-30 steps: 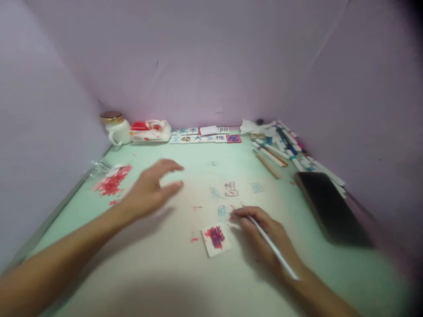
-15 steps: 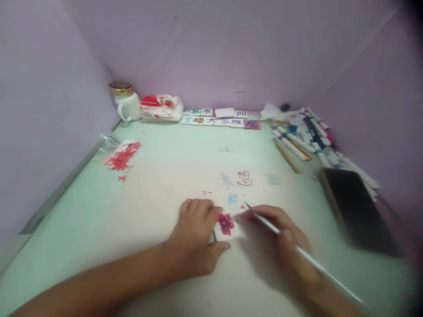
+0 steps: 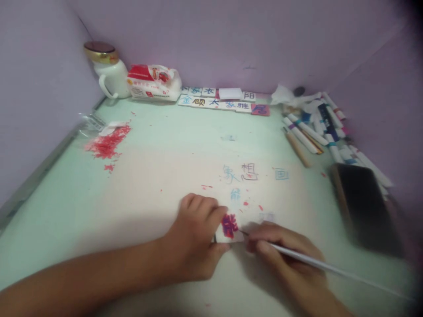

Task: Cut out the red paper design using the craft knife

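My left hand (image 3: 196, 240) holds a small white carving block (image 3: 228, 239) on the table, fingers along its far left side and thumb at its near edge. A red and purple character covers part of the block's top. My right hand (image 3: 294, 259) is closed around a slim carving tool (image 3: 317, 262) with a long pale handle. Its thin dark tip points left and lies at the right edge of the coloured character; whether it touches, I cannot tell. Tiny red shavings (image 3: 246, 204) lie just beyond the block.
Blue and purple characters (image 3: 249, 172) are drawn on the table (image 3: 148, 185). A phone (image 3: 360, 207) and several markers (image 3: 300, 134) lie to the right. At the back stand a mug (image 3: 114, 79), a wipes pack (image 3: 153, 83) and lettered blocks (image 3: 214, 103). Red shavings (image 3: 107, 145) are heaped left.
My right hand has moved nearer and turned, bringing the tool's tip from beyond the block to the character's right edge. My left hand still holds the block. The camera view has shifted.
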`<state>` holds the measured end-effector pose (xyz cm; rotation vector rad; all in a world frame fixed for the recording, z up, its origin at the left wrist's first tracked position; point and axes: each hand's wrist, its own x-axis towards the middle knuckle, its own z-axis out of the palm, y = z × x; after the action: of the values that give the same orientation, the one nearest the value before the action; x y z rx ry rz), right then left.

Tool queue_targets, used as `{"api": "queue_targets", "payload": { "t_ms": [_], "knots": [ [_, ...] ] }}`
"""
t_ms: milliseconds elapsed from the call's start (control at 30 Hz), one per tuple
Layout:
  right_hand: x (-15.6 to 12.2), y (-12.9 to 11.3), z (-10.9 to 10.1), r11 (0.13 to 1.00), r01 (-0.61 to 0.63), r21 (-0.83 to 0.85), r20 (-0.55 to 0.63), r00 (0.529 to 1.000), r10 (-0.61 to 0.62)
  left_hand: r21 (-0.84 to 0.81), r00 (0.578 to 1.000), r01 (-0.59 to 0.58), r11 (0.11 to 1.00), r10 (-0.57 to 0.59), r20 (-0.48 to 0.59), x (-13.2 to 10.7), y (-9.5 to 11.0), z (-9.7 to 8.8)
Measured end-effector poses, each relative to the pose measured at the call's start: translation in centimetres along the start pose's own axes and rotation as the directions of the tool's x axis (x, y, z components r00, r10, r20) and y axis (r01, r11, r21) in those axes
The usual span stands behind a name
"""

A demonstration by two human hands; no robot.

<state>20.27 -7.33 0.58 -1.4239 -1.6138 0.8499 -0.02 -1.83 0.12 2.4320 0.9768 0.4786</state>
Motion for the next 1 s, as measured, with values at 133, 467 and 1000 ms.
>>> {"api": "queue_targets", "payload": {
  "t_ms": [133,467,1000],
  "knots": [
    [-0.5,-0.1,-0.3,0.995,0.092,-0.031,0.034,0.995,-0.091,0.007,1.0,0.0,1.0,0.0,0.01,0.0,0.1,0.0],
    [-0.6,-0.2,1.2,0.989,-0.11,0.101,-0.1,0.988,0.12,-0.023,1.0,-0.008,1.0,0.009,0.026,0.1,0.0,0.0],
    [-0.2,-0.5,1.8,0.967,-0.158,0.199,-0.234,0.951,0.203,-0.038,0.999,0.006,0.999,-0.004,0.046,0.1,0.1,0.0]
  ]
}}
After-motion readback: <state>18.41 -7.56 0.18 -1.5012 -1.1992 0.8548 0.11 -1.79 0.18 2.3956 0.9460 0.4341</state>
